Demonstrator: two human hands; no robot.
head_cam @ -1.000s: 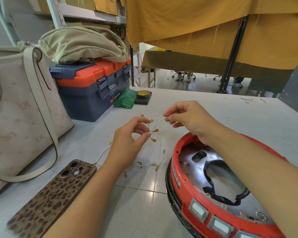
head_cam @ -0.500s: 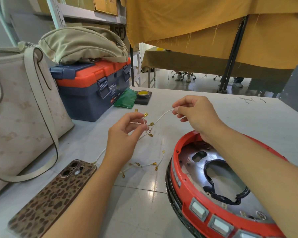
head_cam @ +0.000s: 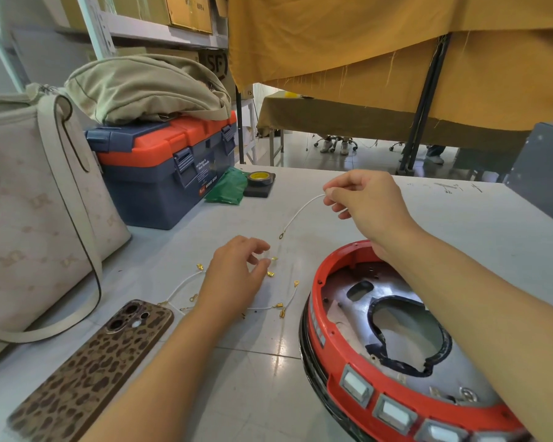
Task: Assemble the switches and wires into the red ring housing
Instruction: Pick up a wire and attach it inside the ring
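The red ring housing (head_cam: 329,355) lies on the table at the lower right, open side up, with white rocker switches (head_cam: 356,386) set in its near rim. My right hand (head_cam: 364,205) is raised above the housing's far edge and pinches one white wire (head_cam: 300,212), whose ring terminal hangs free at its lower end. My left hand (head_cam: 237,275) is low over the table, left of the housing. Its curled fingertips pinch the bundle of white wires with gold terminals (head_cam: 270,274), and the rest of the bundle is spread on the table around my wrist.
A leopard-print phone (head_cam: 87,371) lies at the near left. A beige tote bag (head_cam: 29,218) stands at the far left beside a blue and orange toolbox (head_cam: 160,173). A green bag (head_cam: 227,186) and a tape roll (head_cam: 259,178) sit behind the wires. A grey box (head_cam: 546,167) stands at the right edge.
My right hand has drawn one wire out of the bundle, up and to the right. My left hand has dropped to the table with the remaining wires.
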